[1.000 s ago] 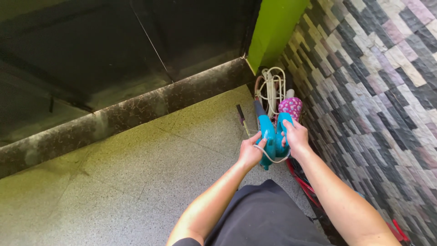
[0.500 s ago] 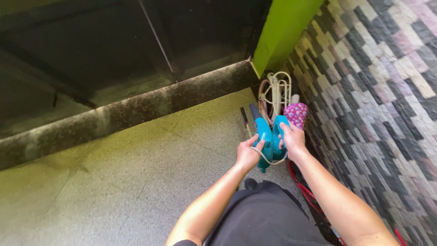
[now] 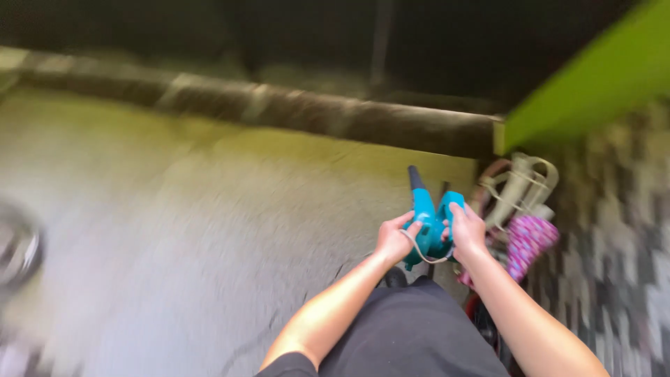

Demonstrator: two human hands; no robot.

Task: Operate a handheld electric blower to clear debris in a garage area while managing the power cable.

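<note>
Both my hands grip a teal hand-held blower [image 3: 427, 225] with a dark nozzle pointing away from me, held in front of my body above the speckled floor. My left hand [image 3: 395, 239] clasps its left side. My right hand [image 3: 466, 230] wraps its right side, near the handle. A pale cord loops under the tool between my hands. The picture is motion-blurred.
A coil of pale cable [image 3: 522, 185] and a pink patterned cloth [image 3: 528, 241] lie by the grey tiled wall [image 3: 621, 230] on the right. A dark stone kerb [image 3: 293, 115] runs along the far edge, meeting a green post [image 3: 593, 84]. A round dark object [image 3: 17, 248] sits at far left.
The view has swung left and blurred; the blower and my hands stay together, now away from the cable and cloth, which sit further right.
</note>
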